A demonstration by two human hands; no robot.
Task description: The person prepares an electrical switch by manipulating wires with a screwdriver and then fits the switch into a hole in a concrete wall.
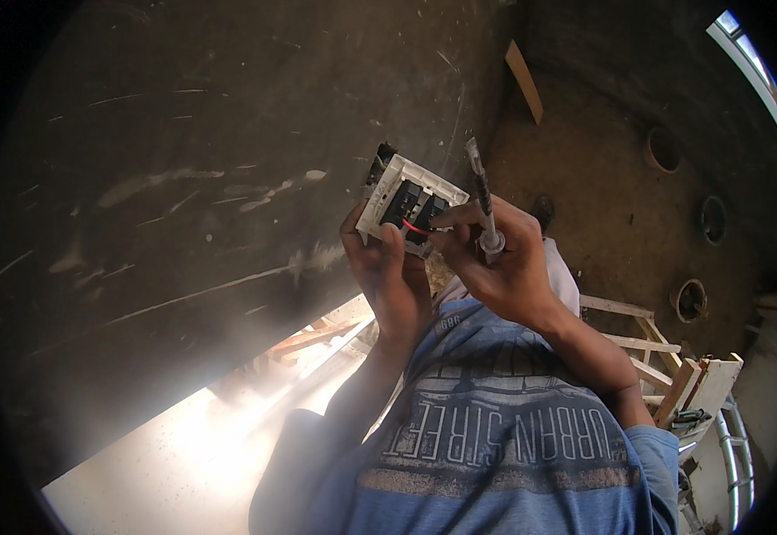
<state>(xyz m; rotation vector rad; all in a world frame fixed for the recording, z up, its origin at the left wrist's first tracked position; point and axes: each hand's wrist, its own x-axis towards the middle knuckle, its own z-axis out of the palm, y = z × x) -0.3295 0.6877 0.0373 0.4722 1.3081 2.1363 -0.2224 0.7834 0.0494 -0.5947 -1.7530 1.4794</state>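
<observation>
My left hand (pixel 388 276) is closed around the lower left edge of a white switch plate (pixel 444 183), its back turned toward me. Two black switch modules (pixel 403 201) sit side by side in the plate's frame. A short red wire (pixel 416 228) loops across them. The fingertips of my right hand (pixel 509 267) pinch at the wire's right end, close to the right module. Tucked in that same hand is a slim screwdriver (pixel 485 201) with a clear handle, its long part pointing up and away. Fingers partly hide the plate's lower edge.
Behind the plate, a dark opening (pixel 379 162) shows in the scratched grey wall (pixel 183 134). Several buckets (pixel 690 300) stand on the floor at right. A board (pixel 526 82) lies at the far end. Wooden framing (pixel 651 348) is at lower right.
</observation>
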